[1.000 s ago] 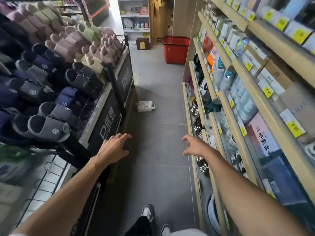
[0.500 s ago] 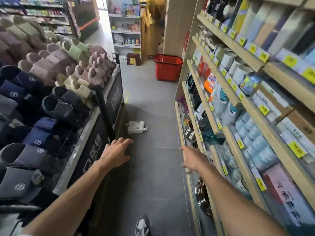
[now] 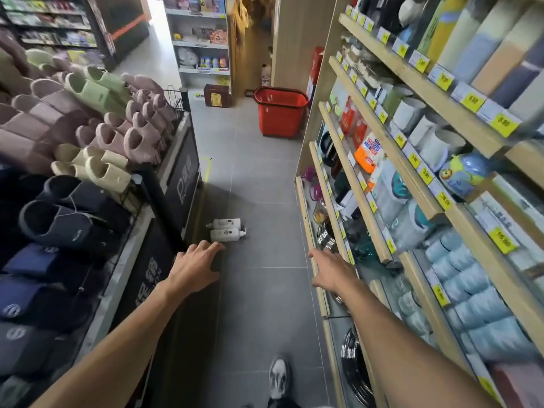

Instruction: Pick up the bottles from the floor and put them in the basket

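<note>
Two white bottles: far bottle (image 3: 226, 223), near bottle (image 3: 225, 234). One red basket (image 3: 279, 120). Two hands: left hand (image 3: 194, 267), right hand (image 3: 332, 270). One shoe (image 3: 279, 378).

Yellow shelf tag (image 3: 504, 123), 5.80 (other tags (image 3: 471, 100) blurred)

White bottles (image 3: 226, 230), red basket (image 3: 279, 114)

bottles (image 3: 225, 234) txt too small, basket (image 3: 279, 120) inside hidden, shelf goods (image 3: 482, 307) blurred
</note>
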Motion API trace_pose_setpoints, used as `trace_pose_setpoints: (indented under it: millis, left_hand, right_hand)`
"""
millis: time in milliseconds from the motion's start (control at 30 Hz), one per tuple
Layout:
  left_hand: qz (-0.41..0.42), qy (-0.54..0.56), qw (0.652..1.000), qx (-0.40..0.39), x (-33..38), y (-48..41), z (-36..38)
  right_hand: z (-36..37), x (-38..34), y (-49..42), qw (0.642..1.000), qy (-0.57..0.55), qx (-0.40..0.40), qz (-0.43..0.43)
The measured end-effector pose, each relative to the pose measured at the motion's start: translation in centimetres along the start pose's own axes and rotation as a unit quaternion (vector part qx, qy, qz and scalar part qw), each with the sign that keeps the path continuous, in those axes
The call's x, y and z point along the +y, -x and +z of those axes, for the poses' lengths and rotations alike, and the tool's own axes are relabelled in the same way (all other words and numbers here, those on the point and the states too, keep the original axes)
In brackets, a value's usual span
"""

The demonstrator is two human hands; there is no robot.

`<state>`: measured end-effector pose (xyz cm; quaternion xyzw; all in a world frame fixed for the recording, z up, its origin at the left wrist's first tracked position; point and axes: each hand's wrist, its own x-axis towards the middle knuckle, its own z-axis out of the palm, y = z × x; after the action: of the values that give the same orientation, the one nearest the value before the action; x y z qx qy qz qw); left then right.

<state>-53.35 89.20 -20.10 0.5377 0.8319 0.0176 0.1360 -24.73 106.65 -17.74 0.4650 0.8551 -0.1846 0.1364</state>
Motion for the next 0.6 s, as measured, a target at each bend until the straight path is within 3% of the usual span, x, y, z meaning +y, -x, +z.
trace_pose_setpoints:
  millis: [600]
  left_hand:
    - [-0.072,0.002,0.997,-0.003,-1.2,-21.8,-5.2]
  right_hand:
    - [-10.6,1.4,-26.8,0.998,-0.003,-0.033,-0.054]
